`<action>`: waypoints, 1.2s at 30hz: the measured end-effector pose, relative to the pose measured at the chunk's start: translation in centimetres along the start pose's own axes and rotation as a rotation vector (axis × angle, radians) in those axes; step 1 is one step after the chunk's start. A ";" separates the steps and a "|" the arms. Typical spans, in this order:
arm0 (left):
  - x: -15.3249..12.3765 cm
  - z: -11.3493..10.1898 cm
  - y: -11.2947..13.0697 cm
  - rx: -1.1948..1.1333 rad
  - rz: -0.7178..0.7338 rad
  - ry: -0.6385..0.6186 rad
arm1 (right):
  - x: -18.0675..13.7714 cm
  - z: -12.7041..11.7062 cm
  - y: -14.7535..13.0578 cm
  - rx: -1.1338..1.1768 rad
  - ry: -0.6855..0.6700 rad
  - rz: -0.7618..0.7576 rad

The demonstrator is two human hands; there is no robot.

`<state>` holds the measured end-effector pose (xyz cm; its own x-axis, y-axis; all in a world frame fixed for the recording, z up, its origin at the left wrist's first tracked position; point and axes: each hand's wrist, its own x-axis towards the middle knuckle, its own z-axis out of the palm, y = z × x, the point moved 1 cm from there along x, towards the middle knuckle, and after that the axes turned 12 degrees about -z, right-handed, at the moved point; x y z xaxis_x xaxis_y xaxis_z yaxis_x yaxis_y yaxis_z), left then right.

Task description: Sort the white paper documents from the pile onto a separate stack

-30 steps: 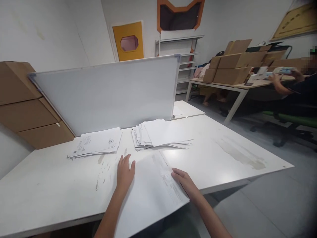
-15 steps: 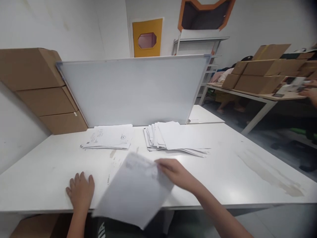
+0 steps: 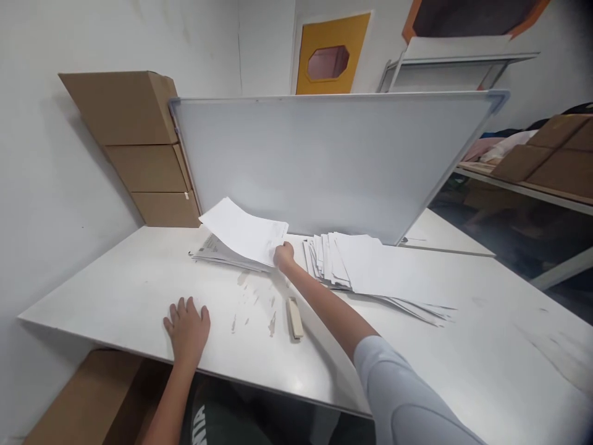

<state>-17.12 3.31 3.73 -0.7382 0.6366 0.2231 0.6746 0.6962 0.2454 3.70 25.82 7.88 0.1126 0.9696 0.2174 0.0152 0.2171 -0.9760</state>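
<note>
My right hand grips a sheet of paper by its right edge. The sheet is tilted and curved, its far left corner raised over the left paper stack, which it partly covers. My left hand lies on the white table with its fingers spread, holding nothing. Between the two arms a small beige block rests on the table, its kind unclear. To the right of my right hand sits a thicker, untidy paper stack, its sheets fanned out.
A whiteboard stands along the table's back edge. Three cardboard boxes are stacked at the left back. Below the table at left is another cardboard box. Another table with boxes stands at the far right.
My right hand has carried the sheet from the table's front edge forward to above the left stack. The beige block has come into sight. My left hand stays flat; the view has turned left.
</note>
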 end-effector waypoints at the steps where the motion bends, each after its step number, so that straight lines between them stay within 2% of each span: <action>1: 0.0 0.0 0.0 0.007 0.001 -0.001 | 0.5 0.3 0.6 -0.073 0.018 0.004; 4: 0.0 0.1 0.0 0.035 0.001 -0.007 | 1.4 0.7 2.0 -0.251 0.010 0.013; 11: -0.3 0.0 0.0 0.093 -0.006 -0.033 | 1.2 1.0 4.5 -0.424 -0.169 -0.041; 15: -0.2 0.1 -0.1 0.099 0.004 -0.040 | 1.4 1.6 4.6 -0.413 -0.212 0.011; 19: 0.2 0.3 -0.4 0.082 0.006 -0.043 | 2.0 2.1 3.9 -0.310 -0.239 0.097; 24: 0.7 0.1 -0.2 0.062 0.010 -0.028 | 1.9 1.3 2.8 -0.195 -0.334 0.068; 27: 0.9 -0.1 0.0 0.053 0.013 -0.043 | 2.3 -1.2 1.8 -0.171 -0.345 0.008; 30: 1.1 -0.2 0.0 0.050 0.025 -0.042 | 3.0 -6.0 0.7 -0.211 -0.295 -0.108; 33: 1.3 -0.3 0.2 0.040 0.037 -0.036 | 3.2 -12.7 0.2 -0.563 -0.210 -0.326; 34: 1.4 -0.3 0.3 0.033 0.043 -0.037 | 2.8 -15.0 0.3 -0.734 -0.186 -0.350; 36: 1.4 -0.5 0.5 0.014 0.054 -0.039 | 1.4 -19.4 1.1 -1.015 -0.155 -0.258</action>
<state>-17.83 4.41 4.66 -0.7005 0.6855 0.1987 0.7134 0.6649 0.2211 23.11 25.23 6.95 -0.1393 0.9270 0.3482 0.8517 0.2915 -0.4354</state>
